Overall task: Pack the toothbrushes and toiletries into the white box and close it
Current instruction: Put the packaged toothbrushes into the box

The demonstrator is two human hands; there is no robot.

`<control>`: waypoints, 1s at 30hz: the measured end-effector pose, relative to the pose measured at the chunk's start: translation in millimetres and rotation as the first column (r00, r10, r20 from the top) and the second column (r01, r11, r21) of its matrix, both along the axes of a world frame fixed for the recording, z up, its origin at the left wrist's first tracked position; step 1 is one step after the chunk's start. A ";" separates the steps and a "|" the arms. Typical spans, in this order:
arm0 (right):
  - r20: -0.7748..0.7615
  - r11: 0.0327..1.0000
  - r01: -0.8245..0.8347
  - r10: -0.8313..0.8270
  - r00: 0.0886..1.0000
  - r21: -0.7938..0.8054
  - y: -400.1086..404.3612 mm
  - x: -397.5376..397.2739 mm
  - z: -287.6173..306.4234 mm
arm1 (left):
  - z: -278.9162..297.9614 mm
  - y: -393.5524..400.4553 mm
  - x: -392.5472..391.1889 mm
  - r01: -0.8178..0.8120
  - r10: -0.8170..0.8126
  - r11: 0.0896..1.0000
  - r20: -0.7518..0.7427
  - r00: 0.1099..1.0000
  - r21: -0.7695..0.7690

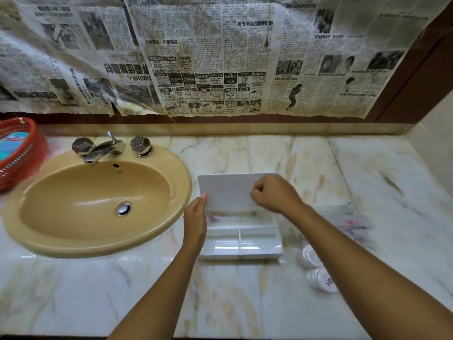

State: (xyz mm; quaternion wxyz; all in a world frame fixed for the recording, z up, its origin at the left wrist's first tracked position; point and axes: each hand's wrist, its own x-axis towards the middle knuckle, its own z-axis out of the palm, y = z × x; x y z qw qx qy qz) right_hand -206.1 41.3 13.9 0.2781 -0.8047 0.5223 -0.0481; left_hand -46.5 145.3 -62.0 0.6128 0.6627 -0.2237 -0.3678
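newspaper on wall [220,57]: Chinese print, headline "高市早苗的圓夢計劃" | small ad "RM299" | rest too blurry tbh

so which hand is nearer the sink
Left. The left hand sits just beside the sink rim; the right hand is across the white box.
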 end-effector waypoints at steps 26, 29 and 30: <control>-0.167 0.962 0.271 -0.275 0.947 -0.043 -44.0 -78.4 -54.2 | -2.0 0.4 -1.4 0.004 -0.004 1.000 0.025 1.000 0.000; 0.006 0.941 0.301 -0.304 0.953 -0.156 -42.3 -71.7 -33.9 | -2.5 0.6 -0.8 0.010 -0.010 1.000 0.018 1.000 0.000; 0.073 0.926 0.314 -0.305 0.950 -0.210 -40.3 -68.1 -24.2 | -3.2 0.7 -0.3 0.011 -0.011 1.000 0.018 1.000 -0.001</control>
